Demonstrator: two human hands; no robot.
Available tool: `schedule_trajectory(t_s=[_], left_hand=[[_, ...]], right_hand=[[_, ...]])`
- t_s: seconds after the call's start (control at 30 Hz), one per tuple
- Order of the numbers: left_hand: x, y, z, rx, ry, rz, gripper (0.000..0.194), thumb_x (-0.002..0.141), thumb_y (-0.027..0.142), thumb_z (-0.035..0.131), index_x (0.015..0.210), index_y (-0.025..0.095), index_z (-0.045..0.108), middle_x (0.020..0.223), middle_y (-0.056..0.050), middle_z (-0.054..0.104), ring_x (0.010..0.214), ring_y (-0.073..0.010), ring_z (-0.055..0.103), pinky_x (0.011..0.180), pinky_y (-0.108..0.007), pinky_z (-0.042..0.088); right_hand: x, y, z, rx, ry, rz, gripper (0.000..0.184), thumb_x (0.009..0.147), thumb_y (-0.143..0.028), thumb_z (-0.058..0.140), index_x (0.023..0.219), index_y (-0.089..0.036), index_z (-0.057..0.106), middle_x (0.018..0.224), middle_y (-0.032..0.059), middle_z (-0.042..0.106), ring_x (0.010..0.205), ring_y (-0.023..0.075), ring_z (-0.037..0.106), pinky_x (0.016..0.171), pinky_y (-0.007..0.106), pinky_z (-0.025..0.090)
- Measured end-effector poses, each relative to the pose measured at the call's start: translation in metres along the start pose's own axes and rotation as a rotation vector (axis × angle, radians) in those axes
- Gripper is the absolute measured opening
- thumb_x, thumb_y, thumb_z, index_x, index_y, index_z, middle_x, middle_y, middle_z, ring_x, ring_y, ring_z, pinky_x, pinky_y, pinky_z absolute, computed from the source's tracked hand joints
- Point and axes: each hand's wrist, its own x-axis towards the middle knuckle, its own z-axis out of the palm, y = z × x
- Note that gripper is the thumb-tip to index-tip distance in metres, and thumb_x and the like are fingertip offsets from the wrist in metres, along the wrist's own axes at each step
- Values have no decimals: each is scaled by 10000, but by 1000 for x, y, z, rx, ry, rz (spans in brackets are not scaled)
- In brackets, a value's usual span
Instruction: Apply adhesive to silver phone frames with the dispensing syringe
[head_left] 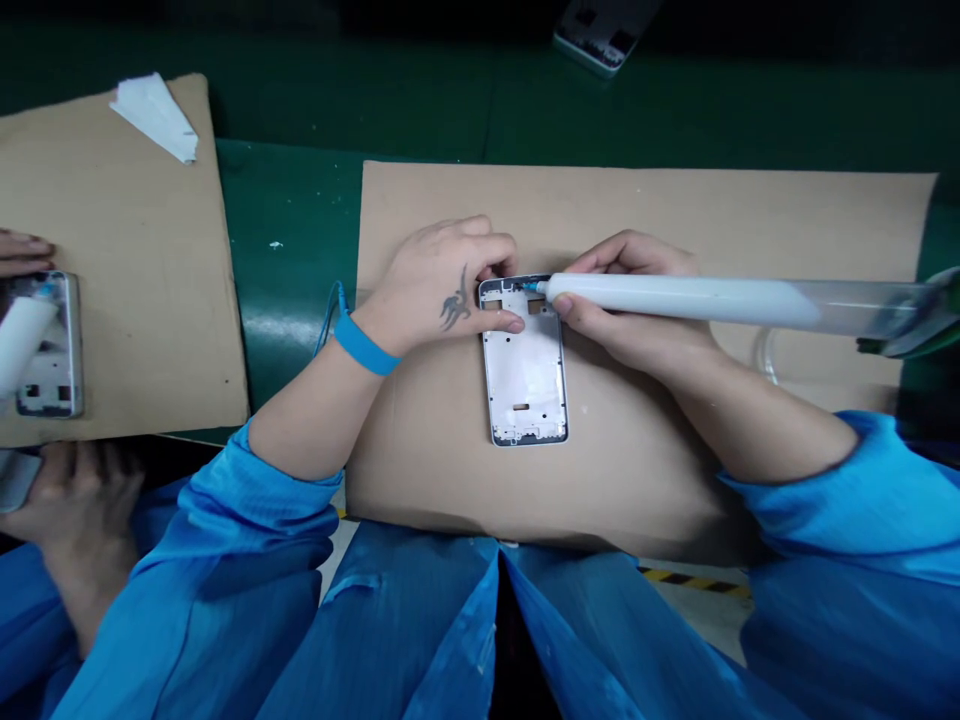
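A white phone frame (524, 375) lies flat on a brown cardboard sheet (645, 470). My left hand (442, 285), with a blue wrist strap (365, 345), presses the frame's top left corner, fingers curled around its edge. My right hand (630, 310) is wrapped around a long white glue syringe (720, 300), held level. The syringe's blue tip touches the top edge of the frame. The clear rear end of the syringe reaches the right edge of the picture.
A second cardboard sheet (127, 300) on the left holds another phone frame (49, 345), worked by a co-worker's hands (75, 500) with a white tube. A folded white cloth (157, 115) lies at its far edge. Another device (604, 35) rests on the green belt behind.
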Motion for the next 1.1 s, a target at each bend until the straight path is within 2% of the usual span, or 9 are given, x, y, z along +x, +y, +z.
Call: schedule_trajectory(t_s=[0.2, 0.47, 0.67, 0.9, 1.1], left_hand=[[-3, -5, 2, -49, 61, 42, 698, 874, 894, 811, 1089, 230, 776, 1033, -44, 730, 922, -246, 712, 792, -389, 477], [-4, -8, 4, -47, 72, 58, 756, 872, 950, 760, 1094, 227, 782, 1038, -57, 730, 928, -256, 708, 795, -396, 476], [-4, -7, 4, -60, 80, 44, 702, 878, 899, 802, 1080, 227, 783, 1026, -51, 726, 876, -238, 685, 767, -382, 452], [-2, -2, 2, 11, 56, 38, 632, 870, 816, 864, 1079, 227, 765, 1033, -57, 727, 902, -260, 690, 775, -394, 448], [-2, -3, 4, 10, 45, 30, 631, 857, 817, 872, 1073, 235, 757, 1035, -51, 724, 928, -262, 701, 796, -395, 464]], right_hand=[[0, -1, 4, -6, 3, 32, 287, 823, -443, 936, 942, -267, 743, 877, 43, 778, 718, 222, 722, 605, 348, 609], [0, -5, 4, -17, 5, 48, 290, 803, -449, 935, 926, -260, 753, 856, 44, 784, 699, 219, 714, 598, 337, 603], [0, -7, 5, -2, -2, 49, 278, 819, -452, 927, 954, -266, 771, 878, 53, 797, 709, 232, 725, 600, 349, 599], [1, -8, 5, -33, -15, 33, 327, 805, -500, 950, 952, -268, 771, 889, 49, 795, 712, 220, 710, 597, 335, 581], [1, -7, 5, -27, 9, 27, 344, 780, -525, 957, 893, -278, 745, 810, 34, 764, 656, 220, 675, 550, 338, 553]])
